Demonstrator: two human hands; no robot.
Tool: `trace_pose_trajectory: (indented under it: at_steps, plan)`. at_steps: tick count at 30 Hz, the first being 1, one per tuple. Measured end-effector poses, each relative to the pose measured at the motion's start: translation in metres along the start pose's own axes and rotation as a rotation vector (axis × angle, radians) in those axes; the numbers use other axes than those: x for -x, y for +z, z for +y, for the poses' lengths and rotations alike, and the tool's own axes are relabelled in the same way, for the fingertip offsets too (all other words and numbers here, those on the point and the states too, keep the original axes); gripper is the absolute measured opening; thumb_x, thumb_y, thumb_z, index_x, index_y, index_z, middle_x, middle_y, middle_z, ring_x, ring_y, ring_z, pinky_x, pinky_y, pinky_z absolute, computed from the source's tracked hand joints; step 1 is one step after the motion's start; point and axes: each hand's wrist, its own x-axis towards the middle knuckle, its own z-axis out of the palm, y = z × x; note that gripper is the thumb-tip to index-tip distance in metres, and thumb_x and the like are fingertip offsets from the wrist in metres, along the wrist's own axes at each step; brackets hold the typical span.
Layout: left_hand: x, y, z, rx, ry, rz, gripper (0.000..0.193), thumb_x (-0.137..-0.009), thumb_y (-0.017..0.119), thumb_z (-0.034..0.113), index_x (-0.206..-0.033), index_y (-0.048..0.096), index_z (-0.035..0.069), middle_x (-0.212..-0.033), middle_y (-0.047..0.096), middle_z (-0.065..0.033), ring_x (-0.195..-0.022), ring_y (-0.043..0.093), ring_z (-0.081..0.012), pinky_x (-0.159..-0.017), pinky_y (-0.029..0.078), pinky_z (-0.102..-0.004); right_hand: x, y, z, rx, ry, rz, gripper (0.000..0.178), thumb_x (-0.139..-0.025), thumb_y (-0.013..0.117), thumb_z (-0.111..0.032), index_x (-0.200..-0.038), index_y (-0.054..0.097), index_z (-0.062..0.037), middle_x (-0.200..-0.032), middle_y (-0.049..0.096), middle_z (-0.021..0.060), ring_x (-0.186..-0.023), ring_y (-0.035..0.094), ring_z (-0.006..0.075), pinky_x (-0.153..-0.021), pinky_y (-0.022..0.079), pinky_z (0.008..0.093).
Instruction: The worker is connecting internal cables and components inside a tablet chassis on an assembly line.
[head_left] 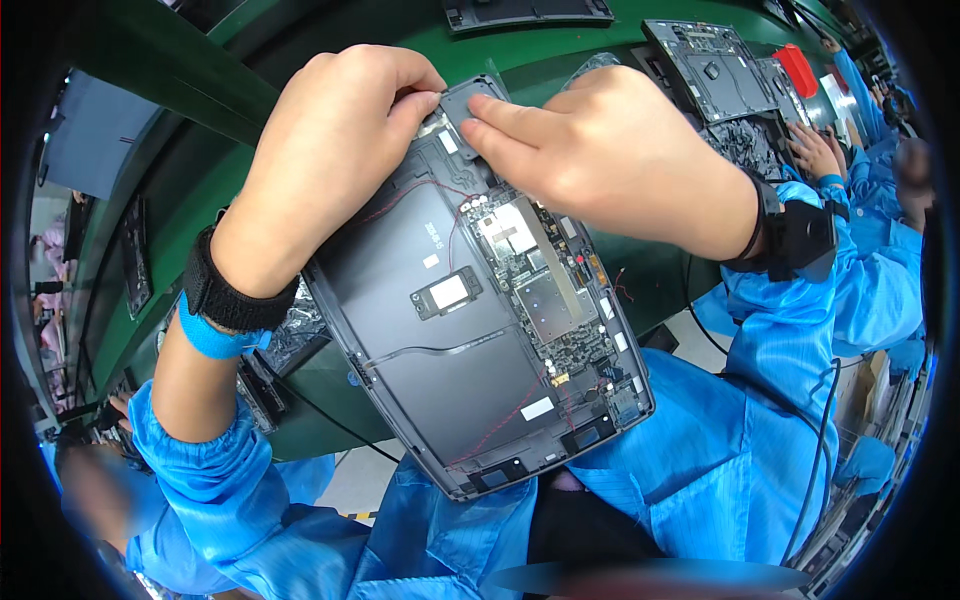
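Observation:
A dark grey device casing [390, 285], like an open tablet or laptop body, lies tilted in front of me with its inside up. A green and silver circuit board [555, 290] runs along its right side. My left hand [345, 140] pinches the far edge with thumb and forefinger; whatever lies between the fingertips is mostly hidden. My right hand [590, 150] presses its first fingers onto a small dark grey plate [466, 108] at the far corner, its thumb out of sight. A small black module with a white label [446, 294] sits mid-casing, with thin red wires and a dark cable nearby.
Beneath lies a green work surface [310, 400]. Another opened device [715, 70] and a red tray [795, 70] stand at the far right, near a co-worker's hand [815, 150]. A black cable [335, 420] crosses at left. A green post [190, 80] rises at the upper left.

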Motion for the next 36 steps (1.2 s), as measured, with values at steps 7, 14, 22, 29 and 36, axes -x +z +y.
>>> trace_pose_trajectory:
  at_steps: [7, 14, 22, 29, 36]
  plan:
    - [0.001, 0.004, 0.000, -0.028, 0.029, 0.040, 0.016, -0.084, 0.062, 0.007, -0.095, 0.068, -0.003, -0.082, 0.067, -0.0191, -0.072, 0.067, -0.0316, -0.067, 0.051, -0.0339, 0.004, 0.001, -0.001, -0.119, 0.069, 0.063, 0.016, -0.072, 0.064, -0.010, -0.084, 0.066, 0.0014, -0.080, 0.069, 0.0121, -0.058, 0.068, 0.0206, -0.047, 0.051, 0.0315]
    - [0.003, 0.007, 0.004, -0.104, 0.032, 0.070, 0.014, -0.082, 0.064, 0.007, -0.091, 0.070, -0.001, -0.078, 0.067, -0.0185, -0.069, 0.065, -0.0341, -0.064, 0.051, -0.0370, -0.006, -0.016, -0.017, -0.035, 0.121, -0.225, 0.036, -0.071, 0.063, -0.011, -0.104, 0.066, 0.0039, -0.110, 0.068, 0.0171, -0.059, 0.066, 0.0177, -0.054, 0.052, 0.0282]
    - [0.005, 0.013, 0.002, -0.176, 0.113, 0.034, 0.015, -0.081, 0.063, 0.004, -0.093, 0.070, -0.001, -0.087, 0.069, -0.0182, -0.080, 0.067, -0.0347, -0.072, 0.053, -0.0380, 0.004, -0.011, -0.004, -0.268, 0.145, -0.243, 0.045, -0.068, 0.064, -0.011, -0.108, 0.064, 0.0079, -0.114, 0.065, 0.0230, -0.065, 0.069, 0.0266, -0.060, 0.055, 0.0353]
    - [0.021, -0.002, 0.011, -0.120, 0.061, -0.088, 0.033, -0.084, 0.059, 0.002, -0.117, 0.062, -0.002, -0.112, 0.064, -0.0216, -0.104, 0.062, -0.0359, -0.090, 0.049, -0.0381, 0.001, -0.001, 0.001, -0.243, 0.072, -0.178, 0.015, -0.065, 0.063, -0.006, -0.076, 0.069, 0.0004, -0.081, 0.068, 0.0167, -0.065, 0.066, 0.0318, -0.058, 0.053, 0.0401]
    - [0.142, 0.003, 0.036, 0.415, -0.238, 0.382, 0.061, -0.094, 0.048, 0.015, -0.148, 0.026, -0.005, -0.156, 0.024, -0.0192, -0.146, 0.020, -0.0289, -0.118, 0.013, -0.0379, 0.058, -0.006, -0.024, -0.764, 0.544, 0.209, 0.047, -0.092, 0.055, -0.018, -0.135, 0.048, -0.0004, -0.137, 0.050, 0.0204, -0.121, 0.052, 0.0341, -0.099, 0.042, 0.0406]
